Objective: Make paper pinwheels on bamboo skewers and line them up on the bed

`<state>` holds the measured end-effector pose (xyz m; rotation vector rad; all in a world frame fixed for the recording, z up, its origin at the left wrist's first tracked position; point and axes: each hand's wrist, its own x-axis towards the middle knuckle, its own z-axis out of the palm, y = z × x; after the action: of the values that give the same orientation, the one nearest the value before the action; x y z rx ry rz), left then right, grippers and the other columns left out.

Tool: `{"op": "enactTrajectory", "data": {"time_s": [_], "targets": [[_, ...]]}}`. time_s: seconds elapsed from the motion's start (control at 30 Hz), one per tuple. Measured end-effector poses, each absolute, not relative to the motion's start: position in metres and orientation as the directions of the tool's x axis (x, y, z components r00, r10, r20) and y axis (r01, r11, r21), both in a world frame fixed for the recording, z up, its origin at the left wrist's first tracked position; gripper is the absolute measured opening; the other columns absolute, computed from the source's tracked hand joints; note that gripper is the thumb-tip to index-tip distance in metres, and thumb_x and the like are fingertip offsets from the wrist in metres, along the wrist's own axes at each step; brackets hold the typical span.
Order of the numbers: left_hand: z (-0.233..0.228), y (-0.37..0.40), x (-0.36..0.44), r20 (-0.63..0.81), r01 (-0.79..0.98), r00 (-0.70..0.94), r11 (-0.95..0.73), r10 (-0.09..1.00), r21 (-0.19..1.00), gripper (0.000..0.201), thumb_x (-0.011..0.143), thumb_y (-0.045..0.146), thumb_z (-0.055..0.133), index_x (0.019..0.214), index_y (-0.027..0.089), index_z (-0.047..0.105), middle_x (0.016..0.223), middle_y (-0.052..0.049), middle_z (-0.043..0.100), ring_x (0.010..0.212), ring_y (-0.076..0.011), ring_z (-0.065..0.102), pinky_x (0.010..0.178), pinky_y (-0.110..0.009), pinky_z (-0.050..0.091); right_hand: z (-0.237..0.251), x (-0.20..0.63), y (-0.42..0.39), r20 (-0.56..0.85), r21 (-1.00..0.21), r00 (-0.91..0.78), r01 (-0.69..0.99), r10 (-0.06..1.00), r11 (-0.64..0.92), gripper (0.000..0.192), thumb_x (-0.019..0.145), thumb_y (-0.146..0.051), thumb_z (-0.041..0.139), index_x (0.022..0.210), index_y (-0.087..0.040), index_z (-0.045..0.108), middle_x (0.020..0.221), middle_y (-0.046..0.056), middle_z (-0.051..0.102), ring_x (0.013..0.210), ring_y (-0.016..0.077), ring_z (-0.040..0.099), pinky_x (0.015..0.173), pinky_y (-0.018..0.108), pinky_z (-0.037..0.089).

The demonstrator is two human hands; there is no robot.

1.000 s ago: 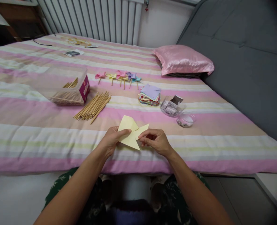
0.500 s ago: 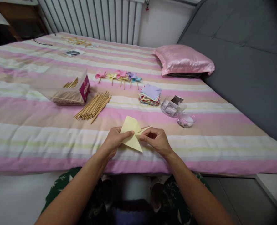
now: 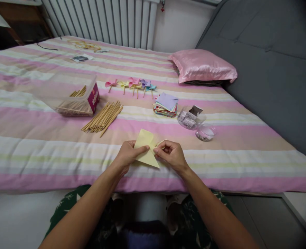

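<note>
A piece of pale yellow paper [image 3: 145,155], cut and partly folded, is held above the front edge of the bed. My left hand [image 3: 128,154] grips its left side, thumb on top near the paper's middle and fingers beneath. At the right, my right hand [image 3: 172,155] pinches a flap of the same paper between thumb and index finger, close to the centre. Its fingers hide part of that flap. Beyond the hands lie a stack of coloured square papers [image 3: 166,103] and a bundle of thin wooden sticks [image 3: 104,118].
Several small paper pinwheels [image 3: 134,83] lie in a row farther back. A clear plastic box [image 3: 72,103] of sticks stands at left. Two small clear containers, a larger one [image 3: 190,119] and a smaller one [image 3: 205,133], sit right of the stack. A pink pillow [image 3: 204,67] rests by the grey headboard [image 3: 267,69].
My right hand has drawn the pinched flap slightly inward, toward the paper's centre. The yellow paper has turned a little, its lower tip shifting right. My left hand keeps its hold.
</note>
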<state>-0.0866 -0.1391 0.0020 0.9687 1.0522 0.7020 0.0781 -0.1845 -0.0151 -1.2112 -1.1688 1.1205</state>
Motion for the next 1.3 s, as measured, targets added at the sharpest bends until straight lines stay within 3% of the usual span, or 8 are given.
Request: {"op": "enactTrajectory", "data": {"time_s": [0.3,1.3], "targets": [[0.0027,-0.1391,-0.0854,-0.373,-0.016,0.371,0.407,0.85,0.913,0.029,0.059,0.034,0.077,0.075,0.011,0.07,0.072,-0.006,0.069,0.06,-0.0142,0.06,0.056,-0.023,0.044,-0.016,0.0766,-0.1842,0.013,-1.0,0.125,-0.002,0.992,0.013,0.021,0.069,-0.031,0.071,0.064,-0.017,0.056,0.053,-0.001,0.061,0.047,0.0103,0.056,0.046,0.02,0.043],[0.0058,-0.1421,-0.0845,-0.335,0.02,0.396,0.357,0.855,0.934,0.028,0.061,0.036,0.075,0.074,0.011,0.071,0.068,-0.004,0.069,0.058,-0.0133,0.059,0.054,-0.022,0.041,-0.0171,0.0781,-0.1839,0.051,-0.992,0.173,0.123,0.984,0.03,0.021,0.066,-0.032,0.072,0.062,-0.017,0.057,0.056,0.001,0.062,0.05,0.0136,0.059,0.048,0.024,0.043]]}}
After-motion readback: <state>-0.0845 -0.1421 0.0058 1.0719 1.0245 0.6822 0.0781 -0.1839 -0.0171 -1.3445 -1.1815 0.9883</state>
